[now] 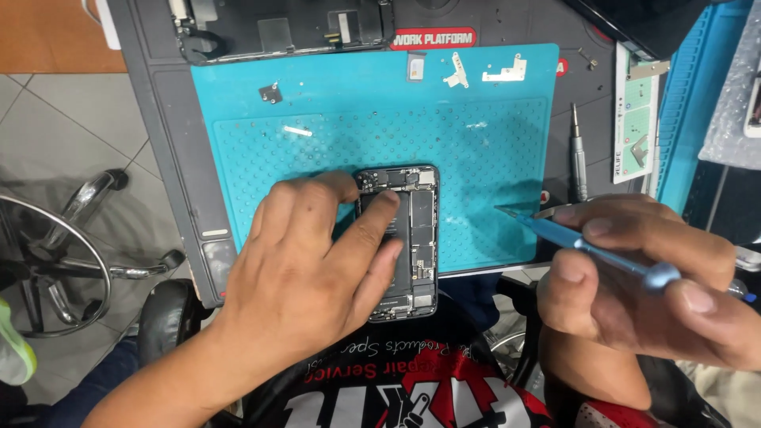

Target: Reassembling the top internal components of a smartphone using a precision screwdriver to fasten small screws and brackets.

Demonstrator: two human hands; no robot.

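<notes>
An opened phone body [416,230] with its circuit board and battery exposed lies at the near edge of a teal silicone mat [491,143]. My left hand [309,269] rests on the phone's left side, thumb and index finger pressing on the battery area. To the right, my right hand [634,277] grips a blue precision screwdriver [587,247]; its tip points left, hovering just right of the phone and clear of it.
Small metal shields [505,71] and loose parts lie along the mat's far edge. A detached phone screen [277,28] sits beyond the mat. A second screwdriver [579,154] and a screw-sorting card [636,119] lie at right. A chair base [71,246] stands on the tiled floor at left.
</notes>
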